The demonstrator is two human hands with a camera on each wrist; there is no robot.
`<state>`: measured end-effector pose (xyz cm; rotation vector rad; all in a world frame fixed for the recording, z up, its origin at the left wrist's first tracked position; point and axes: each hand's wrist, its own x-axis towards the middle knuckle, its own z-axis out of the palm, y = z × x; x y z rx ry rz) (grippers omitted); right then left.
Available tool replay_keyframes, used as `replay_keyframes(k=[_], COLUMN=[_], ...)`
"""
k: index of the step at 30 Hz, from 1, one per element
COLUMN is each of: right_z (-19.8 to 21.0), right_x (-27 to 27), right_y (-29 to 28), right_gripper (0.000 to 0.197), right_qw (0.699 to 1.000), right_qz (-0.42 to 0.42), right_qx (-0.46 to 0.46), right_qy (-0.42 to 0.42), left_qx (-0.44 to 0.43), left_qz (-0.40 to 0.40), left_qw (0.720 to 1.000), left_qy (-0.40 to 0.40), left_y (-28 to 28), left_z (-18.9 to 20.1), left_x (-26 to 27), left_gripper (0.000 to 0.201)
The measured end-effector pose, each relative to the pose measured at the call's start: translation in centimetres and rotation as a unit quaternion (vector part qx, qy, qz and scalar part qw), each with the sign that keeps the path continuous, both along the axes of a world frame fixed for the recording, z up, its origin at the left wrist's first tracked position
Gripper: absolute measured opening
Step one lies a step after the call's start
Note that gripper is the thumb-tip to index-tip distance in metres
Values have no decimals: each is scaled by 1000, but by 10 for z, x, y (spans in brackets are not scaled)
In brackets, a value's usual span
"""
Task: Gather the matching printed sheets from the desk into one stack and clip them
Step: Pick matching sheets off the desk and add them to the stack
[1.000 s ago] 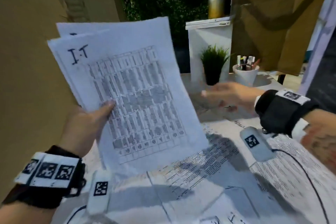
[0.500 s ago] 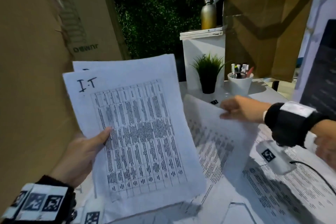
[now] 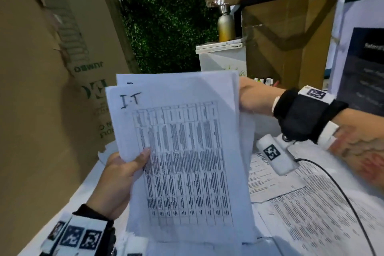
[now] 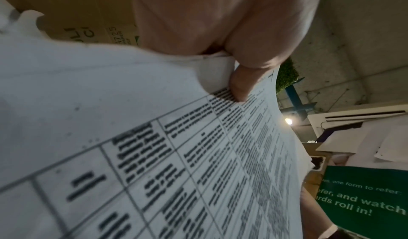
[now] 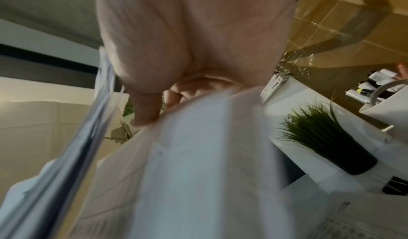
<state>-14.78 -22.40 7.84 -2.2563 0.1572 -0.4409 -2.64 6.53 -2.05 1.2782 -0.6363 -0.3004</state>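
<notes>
My left hand (image 3: 124, 170) grips a stack of printed table sheets (image 3: 187, 151) upright above the desk, thumb (image 4: 239, 85) on the front page marked "I.T". My right hand (image 3: 252, 97) pinches another white sheet (image 5: 209, 155) at its top edge and holds it against the back right of the stack. That sheet's printed side is mostly hidden behind the stack. A black binder clip (image 5: 395, 187) lies on the desk beside the plant pot. More printed sheets (image 3: 307, 210) lie flat on the desk at the right.
A potted green plant (image 5: 326, 141) and a white pen cup (image 5: 384, 106) stand at the desk's back. Cardboard boxes (image 3: 41, 89) wall off the left side. A metal bottle (image 3: 226, 25) stands on a white cabinet (image 3: 222, 56) behind. A black cable (image 3: 342, 191) crosses the flat sheets.
My right hand lifted a sheet off the desk and brought it up behind the right edge of the stack. The left hand kept hold of the stack.
</notes>
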Motion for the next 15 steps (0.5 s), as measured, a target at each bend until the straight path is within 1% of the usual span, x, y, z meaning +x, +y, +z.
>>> replay_keyframes(k=[1, 2, 3, 4, 5, 6, 7, 8, 10, 11, 12, 13, 15], right_z=[-1, -4, -9, -17, -25, -36, -44, -54, -67, -72, -76, -77, -79], right_x=[0, -1, -2, -3, -5, -4, -4, 1, 12, 18, 24, 27, 29], right_y=[1, 0, -1, -1, 3, 8, 18, 26, 42, 49, 54, 59, 64], right_gripper=[25, 42, 64, 81, 87, 85, 77, 64, 32, 23, 24, 27, 26], right_qw=[998, 992, 980, 967, 957, 955, 956, 962, 975, 977, 975, 969, 953], right_qz=[-11, -16, -8, 16, 43, 67, 86, 92, 83, 69, 55, 44, 61], right_qx=[58, 126, 199, 254, 285, 288, 277, 254, 206, 200, 212, 235, 287], right_qy=[-12, -22, -25, -14, 2, 19, 32, 30, -7, -30, -50, -65, -77], left_qx=[-24, -49, -67, -80, -92, -99, -106, -115, -126, -125, -120, -107, -73], left_qz=[14, 27, 35, 38, 39, 43, 47, 59, 73, 78, 85, 87, 81], left_qw=[1000, 998, 997, 996, 995, 994, 993, 991, 988, 987, 987, 989, 994], left_qy=[0, 4, 8, 7, 2, -2, -9, -18, -46, -58, -60, -53, -24], left_y=[3, 5, 7, 9, 11, 13, 13, 12, 11, 10, 11, 13, 16], left_z=[0, 1, 4, 6, 6, 7, 9, 9, 9, 8, 7, 4, 1], left_x=[3, 3, 3, 4, 5, 5, 4, 5, 5, 5, 5, 7, 7], left_gripper=[56, 46, 44, 48, 52, 54, 54, 53, 54, 54, 48, 38, 21])
